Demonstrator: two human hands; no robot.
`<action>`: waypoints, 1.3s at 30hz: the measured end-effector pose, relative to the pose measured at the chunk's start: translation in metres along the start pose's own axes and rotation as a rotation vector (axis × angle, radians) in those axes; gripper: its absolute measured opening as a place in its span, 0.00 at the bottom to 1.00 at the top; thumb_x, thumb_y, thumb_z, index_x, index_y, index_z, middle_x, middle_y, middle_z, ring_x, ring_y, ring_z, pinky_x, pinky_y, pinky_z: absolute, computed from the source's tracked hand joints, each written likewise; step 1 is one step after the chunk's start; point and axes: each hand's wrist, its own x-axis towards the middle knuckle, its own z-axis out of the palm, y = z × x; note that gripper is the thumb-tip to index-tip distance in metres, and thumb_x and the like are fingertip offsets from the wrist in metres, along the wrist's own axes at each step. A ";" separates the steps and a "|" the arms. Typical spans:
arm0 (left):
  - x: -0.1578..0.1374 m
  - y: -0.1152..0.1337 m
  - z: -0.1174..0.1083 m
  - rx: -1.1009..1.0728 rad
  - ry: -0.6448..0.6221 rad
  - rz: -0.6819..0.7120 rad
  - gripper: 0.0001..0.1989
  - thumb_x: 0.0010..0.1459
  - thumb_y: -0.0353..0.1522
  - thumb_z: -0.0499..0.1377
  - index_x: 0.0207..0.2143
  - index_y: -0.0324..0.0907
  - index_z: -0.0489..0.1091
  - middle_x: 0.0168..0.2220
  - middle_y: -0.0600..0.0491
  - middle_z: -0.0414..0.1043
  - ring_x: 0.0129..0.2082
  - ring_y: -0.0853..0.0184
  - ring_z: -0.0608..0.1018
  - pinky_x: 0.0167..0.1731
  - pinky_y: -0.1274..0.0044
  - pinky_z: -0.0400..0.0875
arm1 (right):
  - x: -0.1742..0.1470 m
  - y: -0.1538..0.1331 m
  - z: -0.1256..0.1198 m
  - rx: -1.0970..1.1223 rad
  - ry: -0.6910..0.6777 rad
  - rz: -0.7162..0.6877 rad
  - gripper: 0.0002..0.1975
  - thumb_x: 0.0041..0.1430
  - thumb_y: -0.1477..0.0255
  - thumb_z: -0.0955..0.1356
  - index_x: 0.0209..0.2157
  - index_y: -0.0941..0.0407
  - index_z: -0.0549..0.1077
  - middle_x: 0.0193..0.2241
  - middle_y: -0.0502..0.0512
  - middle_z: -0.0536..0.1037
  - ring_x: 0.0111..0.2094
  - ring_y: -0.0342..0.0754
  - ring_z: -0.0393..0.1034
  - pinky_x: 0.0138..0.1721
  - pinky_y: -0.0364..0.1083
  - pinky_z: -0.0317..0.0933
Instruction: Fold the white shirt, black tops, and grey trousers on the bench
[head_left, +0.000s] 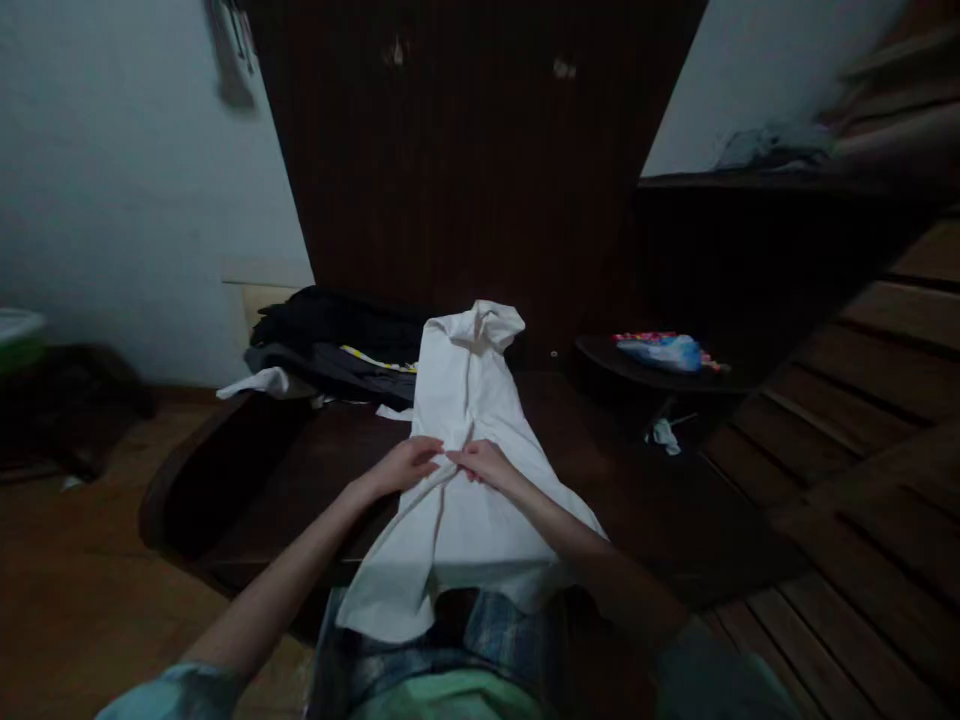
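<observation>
A white collared shirt [491, 520] lies face up on a dark wooden surface [292, 500], its collar pointing away from me and its lower hem hanging over the near edge. The front edges meet down to the middle and spread apart below. My left hand [414, 462] pinches the cloth at the front edge with bent fingers. Close beside it, my right hand [480, 460] is closed on the other side of the same front edge. Any button between the fingertips is too small to make out.
A heap of dark clothes [337, 335] with a yellow-patterned strip sits at the back left, a white cloth piece [270, 383] sticking out. A blue and red bundle [664, 350] rests on a low shelf [630, 368] at right. Dark doors [480, 180] rise behind.
</observation>
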 end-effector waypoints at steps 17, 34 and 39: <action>-0.001 0.004 0.012 0.234 -0.059 0.048 0.23 0.58 0.36 0.45 0.55 0.37 0.56 0.58 0.45 0.54 0.58 0.63 0.55 0.55 0.66 0.52 | -0.018 -0.004 0.005 0.674 -0.198 0.300 0.14 0.54 0.68 0.62 0.21 0.61 0.69 0.19 0.56 0.73 0.22 0.43 0.71 0.29 0.42 0.66; -0.006 0.017 0.013 0.337 -0.115 -0.049 0.30 0.59 0.43 0.41 0.57 0.33 0.50 0.60 0.41 0.47 0.60 0.60 0.50 0.56 0.65 0.47 | -0.028 0.005 0.003 0.706 -0.128 0.080 0.03 0.46 0.71 0.65 0.24 0.56 0.67 0.20 0.48 0.71 0.26 0.44 0.69 0.31 0.43 0.64; -0.007 0.019 0.012 0.375 -0.138 -0.051 0.34 0.55 0.45 0.46 0.58 0.31 0.48 0.60 0.39 0.45 0.60 0.58 0.49 0.56 0.66 0.47 | -0.023 0.014 0.009 0.756 -0.080 0.054 0.08 0.42 0.70 0.68 0.19 0.55 0.63 0.17 0.46 0.68 0.23 0.42 0.66 0.30 0.42 0.63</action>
